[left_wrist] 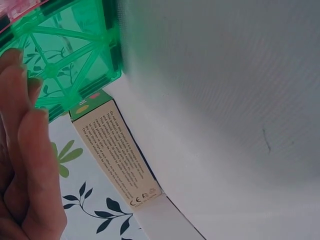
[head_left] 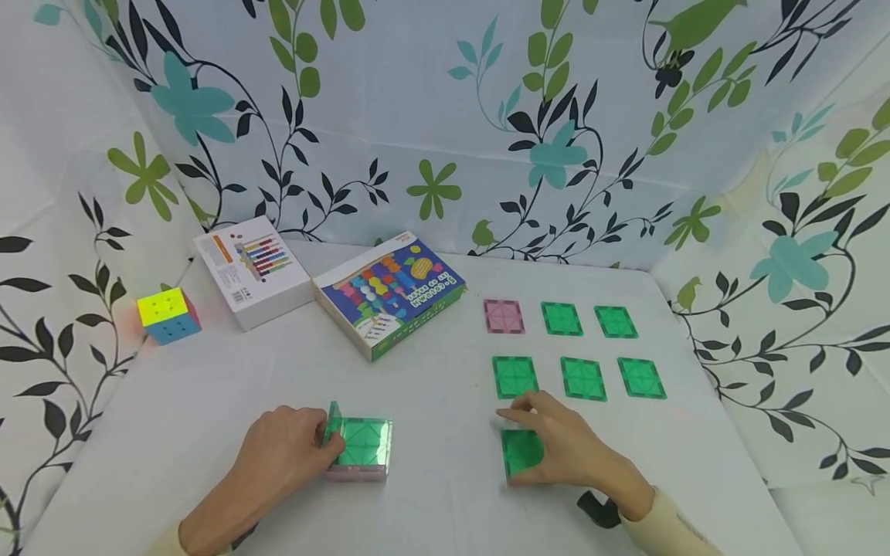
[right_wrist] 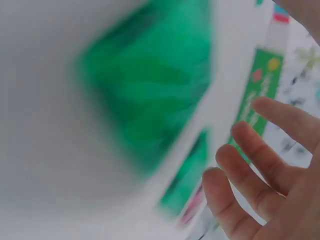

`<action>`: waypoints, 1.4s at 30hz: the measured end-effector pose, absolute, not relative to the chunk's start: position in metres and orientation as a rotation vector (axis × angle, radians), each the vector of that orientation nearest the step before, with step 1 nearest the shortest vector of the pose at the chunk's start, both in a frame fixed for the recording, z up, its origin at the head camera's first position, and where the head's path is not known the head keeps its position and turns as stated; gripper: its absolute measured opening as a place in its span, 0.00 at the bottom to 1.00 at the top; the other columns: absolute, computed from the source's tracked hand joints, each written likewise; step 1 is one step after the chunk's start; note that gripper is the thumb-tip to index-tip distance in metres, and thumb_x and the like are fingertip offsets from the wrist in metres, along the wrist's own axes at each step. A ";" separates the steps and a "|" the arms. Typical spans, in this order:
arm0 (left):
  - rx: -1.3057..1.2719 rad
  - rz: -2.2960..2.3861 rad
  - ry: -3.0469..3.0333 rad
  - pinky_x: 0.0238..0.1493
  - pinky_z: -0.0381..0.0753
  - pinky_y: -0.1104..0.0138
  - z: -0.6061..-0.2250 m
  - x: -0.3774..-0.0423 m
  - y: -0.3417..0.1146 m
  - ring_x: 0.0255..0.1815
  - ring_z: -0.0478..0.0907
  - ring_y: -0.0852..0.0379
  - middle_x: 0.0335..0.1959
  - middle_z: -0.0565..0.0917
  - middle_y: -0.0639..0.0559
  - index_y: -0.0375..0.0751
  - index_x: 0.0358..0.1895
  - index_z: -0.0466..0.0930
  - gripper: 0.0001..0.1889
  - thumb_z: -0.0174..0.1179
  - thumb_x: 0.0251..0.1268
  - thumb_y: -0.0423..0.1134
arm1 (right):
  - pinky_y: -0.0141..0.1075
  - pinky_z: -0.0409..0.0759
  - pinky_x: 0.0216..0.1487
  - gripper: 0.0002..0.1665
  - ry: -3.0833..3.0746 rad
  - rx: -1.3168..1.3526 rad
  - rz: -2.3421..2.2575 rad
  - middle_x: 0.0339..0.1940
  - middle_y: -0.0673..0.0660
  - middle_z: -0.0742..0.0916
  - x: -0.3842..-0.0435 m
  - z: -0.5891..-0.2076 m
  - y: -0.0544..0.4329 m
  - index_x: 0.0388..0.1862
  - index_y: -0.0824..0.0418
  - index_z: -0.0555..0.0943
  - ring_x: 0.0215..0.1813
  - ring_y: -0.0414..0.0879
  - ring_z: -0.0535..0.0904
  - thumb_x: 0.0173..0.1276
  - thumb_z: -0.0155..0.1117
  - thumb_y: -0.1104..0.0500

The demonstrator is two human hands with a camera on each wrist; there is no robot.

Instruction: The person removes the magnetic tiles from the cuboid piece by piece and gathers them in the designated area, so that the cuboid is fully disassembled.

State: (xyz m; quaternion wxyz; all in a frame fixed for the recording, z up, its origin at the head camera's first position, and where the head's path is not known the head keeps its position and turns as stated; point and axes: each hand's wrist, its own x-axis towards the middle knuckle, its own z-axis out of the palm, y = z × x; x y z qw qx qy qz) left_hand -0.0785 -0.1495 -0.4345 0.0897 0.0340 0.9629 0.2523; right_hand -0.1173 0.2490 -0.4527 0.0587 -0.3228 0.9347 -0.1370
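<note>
In the head view my left hand point(head_left: 288, 444) pinches an upright green magnetic tile point(head_left: 334, 421) between thumb and fingers. This tile stands at the left side of a block of magnetic tiles, with a green tile point(head_left: 366, 442) facing up and a pink edge point(head_left: 358, 473) at the front. The left wrist view shows the fingers point(left_wrist: 37, 145) against a see-through green tile point(left_wrist: 70, 55). My right hand point(head_left: 577, 448) is spread around a single green tile point(head_left: 520, 452) lying on the table. Its fingers point(right_wrist: 245, 192) look apart from the blurred green tile point(right_wrist: 155, 85) in the right wrist view.
Two rows of flat tiles lie beyond my right hand, one pink tile point(head_left: 504, 316) and several green, such as this tile point(head_left: 582, 378). Farther back stand a colourful game box point(head_left: 389, 289) and a white box point(head_left: 253, 270). A puzzle cube point(head_left: 169, 315) sits at the left.
</note>
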 end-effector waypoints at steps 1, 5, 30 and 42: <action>0.104 0.753 2.869 0.17 0.54 0.71 -0.435 -0.079 -0.149 0.12 0.64 0.62 0.08 0.66 0.59 0.48 0.16 0.73 0.15 0.65 0.58 0.40 | 0.36 0.83 0.50 0.53 2.821 -1.014 -0.437 0.57 0.46 0.80 -0.118 -0.448 0.239 0.67 0.48 0.81 0.55 0.39 0.75 0.42 0.82 0.28; 0.115 0.751 2.879 0.17 0.54 0.71 -0.437 -0.080 -0.148 0.12 0.63 0.62 0.08 0.66 0.60 0.49 0.15 0.71 0.17 0.65 0.59 0.41 | 0.37 0.83 0.54 0.49 2.752 -1.155 -0.497 0.59 0.47 0.80 -0.120 -0.433 0.191 0.69 0.48 0.78 0.58 0.40 0.77 0.50 0.78 0.29; 0.106 0.754 2.862 0.17 0.59 0.72 -0.436 -0.082 -0.145 0.13 0.66 0.62 0.09 0.70 0.60 0.47 0.19 0.77 0.13 0.66 0.59 0.41 | 0.12 0.72 0.37 0.08 2.591 -1.558 -0.608 0.37 0.43 0.92 -0.097 -0.441 0.062 0.46 0.51 0.90 0.37 0.25 0.83 0.71 0.70 0.54; 0.125 0.743 2.919 0.16 0.56 0.72 -0.437 -0.078 -0.148 0.11 0.63 0.63 0.07 0.66 0.60 0.47 0.16 0.73 0.16 0.66 0.58 0.40 | 0.12 0.74 0.41 0.10 2.648 -1.456 -0.813 0.39 0.44 0.92 -0.095 -0.440 0.091 0.48 0.53 0.90 0.39 0.27 0.84 0.70 0.71 0.56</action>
